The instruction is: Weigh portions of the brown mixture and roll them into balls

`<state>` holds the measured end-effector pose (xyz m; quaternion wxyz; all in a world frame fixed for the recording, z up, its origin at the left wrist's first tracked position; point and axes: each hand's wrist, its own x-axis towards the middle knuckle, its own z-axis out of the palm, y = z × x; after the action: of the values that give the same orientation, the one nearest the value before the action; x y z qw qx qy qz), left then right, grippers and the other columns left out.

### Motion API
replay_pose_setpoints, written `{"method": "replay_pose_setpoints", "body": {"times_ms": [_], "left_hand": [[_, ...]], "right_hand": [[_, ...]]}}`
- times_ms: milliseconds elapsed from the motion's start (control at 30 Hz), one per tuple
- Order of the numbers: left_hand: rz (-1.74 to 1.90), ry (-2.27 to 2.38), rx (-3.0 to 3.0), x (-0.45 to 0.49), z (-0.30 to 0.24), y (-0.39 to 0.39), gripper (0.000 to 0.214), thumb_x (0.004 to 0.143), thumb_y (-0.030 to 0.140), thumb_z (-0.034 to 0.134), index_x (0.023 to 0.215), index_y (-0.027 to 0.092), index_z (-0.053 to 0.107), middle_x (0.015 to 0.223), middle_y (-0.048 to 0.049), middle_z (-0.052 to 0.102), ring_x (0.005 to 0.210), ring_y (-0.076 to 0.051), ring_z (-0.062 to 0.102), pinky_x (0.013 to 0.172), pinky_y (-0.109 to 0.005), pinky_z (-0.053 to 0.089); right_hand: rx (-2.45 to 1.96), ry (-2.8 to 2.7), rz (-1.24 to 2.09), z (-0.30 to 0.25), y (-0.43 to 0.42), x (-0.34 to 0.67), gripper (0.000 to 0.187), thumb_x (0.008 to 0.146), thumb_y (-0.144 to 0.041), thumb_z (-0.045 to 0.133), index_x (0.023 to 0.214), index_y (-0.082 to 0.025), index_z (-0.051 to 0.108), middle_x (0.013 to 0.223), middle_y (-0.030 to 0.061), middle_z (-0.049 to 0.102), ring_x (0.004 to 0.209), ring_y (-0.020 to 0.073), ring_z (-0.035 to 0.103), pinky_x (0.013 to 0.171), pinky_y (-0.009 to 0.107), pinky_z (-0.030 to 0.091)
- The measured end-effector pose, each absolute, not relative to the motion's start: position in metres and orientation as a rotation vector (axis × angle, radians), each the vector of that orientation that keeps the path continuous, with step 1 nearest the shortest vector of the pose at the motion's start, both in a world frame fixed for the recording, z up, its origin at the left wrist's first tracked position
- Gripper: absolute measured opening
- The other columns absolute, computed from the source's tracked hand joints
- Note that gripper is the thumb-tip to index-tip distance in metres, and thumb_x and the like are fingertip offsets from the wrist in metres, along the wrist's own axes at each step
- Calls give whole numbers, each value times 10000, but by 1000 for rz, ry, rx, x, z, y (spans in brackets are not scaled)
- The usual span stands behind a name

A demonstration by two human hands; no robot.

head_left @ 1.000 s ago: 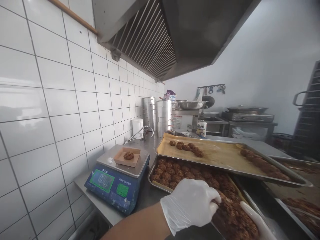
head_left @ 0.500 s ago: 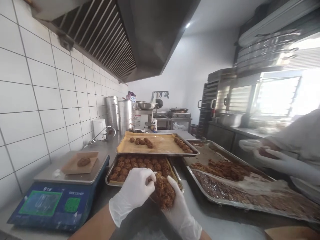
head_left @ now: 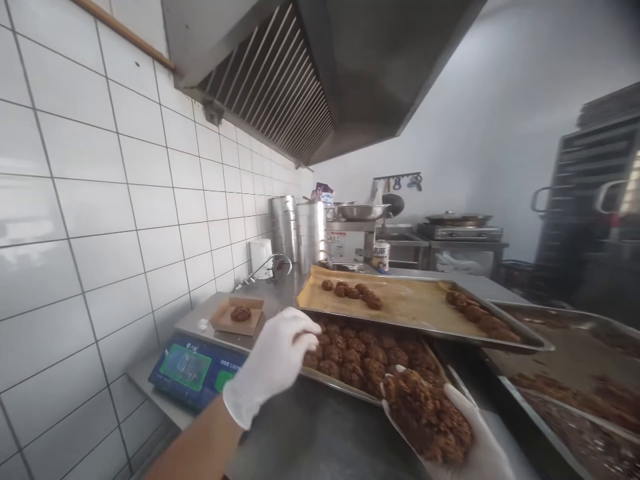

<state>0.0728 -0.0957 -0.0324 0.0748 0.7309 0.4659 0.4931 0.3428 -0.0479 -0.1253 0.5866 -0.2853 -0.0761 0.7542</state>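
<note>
Left hand (head_left: 275, 357), fingers curled, whether pinching anything unclear, right hand (head_left: 477, 427), fingers cupped around brown clump (head_left: 427, 420)

I read the gloves (head_left: 275, 360) as thin, smooth and rubbery, the lump (head_left: 430, 417) as rough and moist-looking. The upper tray (head_left: 425, 329) is shiny metal, its paper (head_left: 413, 303) matt, the tiles (head_left: 150, 207) glossy.

pretty hefty lump of dark brown mix (head_left: 427, 417), rough, shreddy and kinda glossy, just sitting loosely mounded in the cupped right hand (head_left: 477, 430)
</note>
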Motion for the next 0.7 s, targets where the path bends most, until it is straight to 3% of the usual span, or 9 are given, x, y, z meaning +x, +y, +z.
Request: {"method": "replay_pose_setpoints", "body": {"times_ms": [200, 300, 467, 600, 700], "left_hand": [[1329, 2016, 1989, -54, -20, -54, 296, 945, 178, 510, 1146, 212, 725, 1139, -37, 761, 974, -167, 709, 927, -296, 536], [1245, 2098, 1959, -93, -18, -35, 231, 903, 172, 555, 1025, 173, 750, 1082, -66, 780, 991, -195, 711, 922, -303, 530], [1032, 2182, 1991, -101, -35, -14, 147, 822, 152, 641, 866, 196, 774, 962, -51, 791, 921, -208, 715, 844, -298, 515], [893, 2225, 2030, -90, -37, -11, 138, 782, 107, 658, 742, 183, 766, 855, -71, 784, 859, -231, 712, 832, -322, 503], [908, 2257, 2059, -76, -24, -27, 179, 801, 90, 627, 820, 169, 787, 937, -111, 789, 928, -274, 716, 888, -367, 506]], "right_hand": [[-672, -157, 1710, -116, -52, 340, 463, 817, -293, 635, 1275, -280, 707, 1226, 89, 754, 939, 326, 770, 729, 446, 691], [-668, -139, 1731, -120, -51, 338, 469, 801, -287, 667, 1268, -286, 710, 1237, 98, 749, 954, 337, 766, 741, 449, 687], [-683, -273, 1679, -129, -51, 338, 525, 757, -205, 713, 1277, -275, 706, 1261, 136, 732, 1016, 380, 747, 786, 481, 678], [-669, -287, 1702, -130, -52, 341, 524, 782, -215, 703, 1303, -262, 690, 1231, 128, 746, 1006, 353, 755, 818, 454, 674], [-644, -283, 1710, -129, -52, 341, 553, 785, -230, 721, 1333, -278, 666, 1226, 96, 753, 1004, 337, 757, 843, 464, 669]]}}
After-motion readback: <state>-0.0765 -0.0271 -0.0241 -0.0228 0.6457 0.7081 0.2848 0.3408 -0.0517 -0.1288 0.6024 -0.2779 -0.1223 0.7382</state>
